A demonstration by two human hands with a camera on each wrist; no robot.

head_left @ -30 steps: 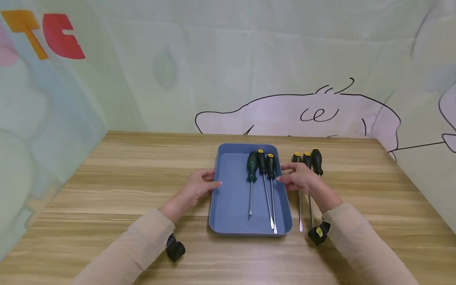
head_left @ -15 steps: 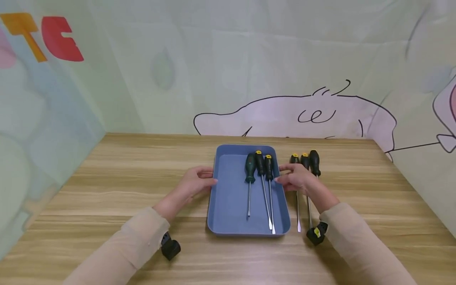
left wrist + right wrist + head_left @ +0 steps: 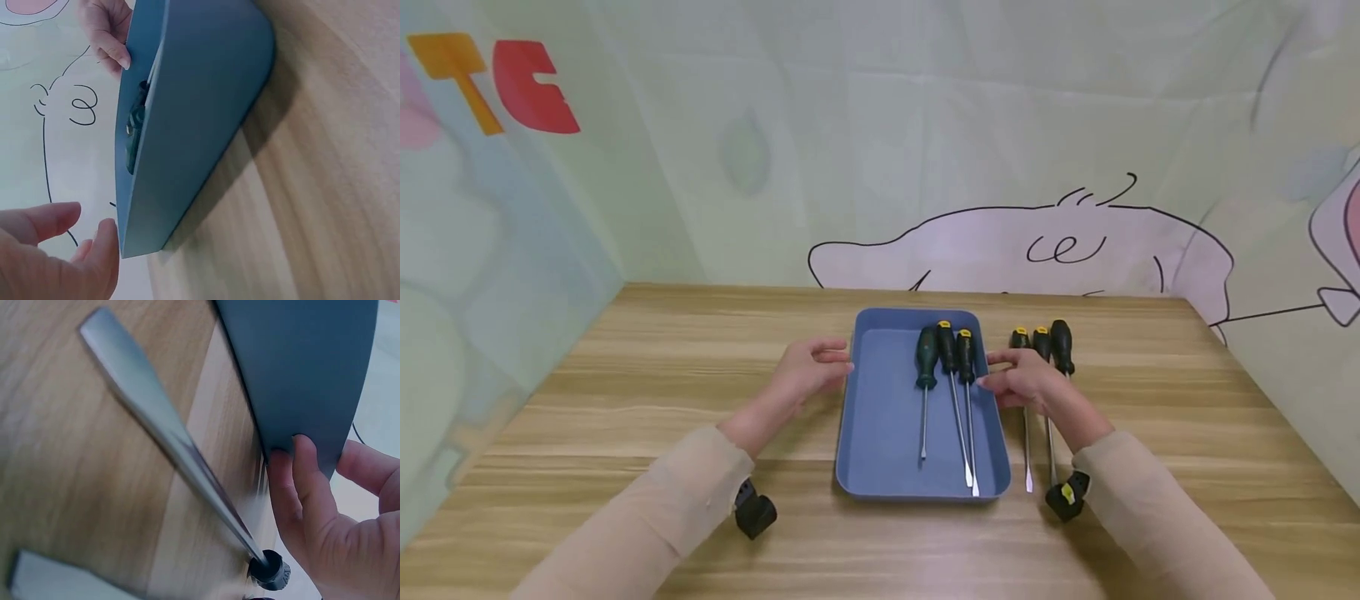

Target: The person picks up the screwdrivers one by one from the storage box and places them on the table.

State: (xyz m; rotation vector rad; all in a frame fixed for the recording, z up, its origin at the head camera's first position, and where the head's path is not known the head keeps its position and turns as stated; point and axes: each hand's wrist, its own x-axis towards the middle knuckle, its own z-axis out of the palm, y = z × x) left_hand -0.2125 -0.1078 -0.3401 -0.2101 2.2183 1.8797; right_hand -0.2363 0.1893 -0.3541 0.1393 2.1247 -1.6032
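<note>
A blue rectangular tray (image 3: 880, 417) rests on the table. Inside it, toward the right, lie a dark green screwdriver (image 3: 927, 350) and two black-and-yellow screwdrivers, handles at the far end. Beside the tray's left wall is my left hand (image 3: 805, 371), thumb and fingers spread; the left wrist view shows it apart from the rim. My right hand (image 3: 1030, 383) pinches the right wall, thumb over the rim and fingers (image 3: 306, 469) against the outside. Three more screwdrivers lie right of the tray, the rightmost with an all-black handle (image 3: 1062, 343); the right hand and wrist partly cover them.
The wooden table (image 3: 685, 342) extends to both sides of the tray. A printed cloth backdrop (image 3: 880, 150) rises behind the table's far edge and along the sides. Small black cameras (image 3: 756, 510) sit on both wrists.
The left hand has let go of the tray's left rim and drawn slightly away, its thumb now outside. The right hand stays on the right wall. Tray and screwdrivers appear unmoved.
</note>
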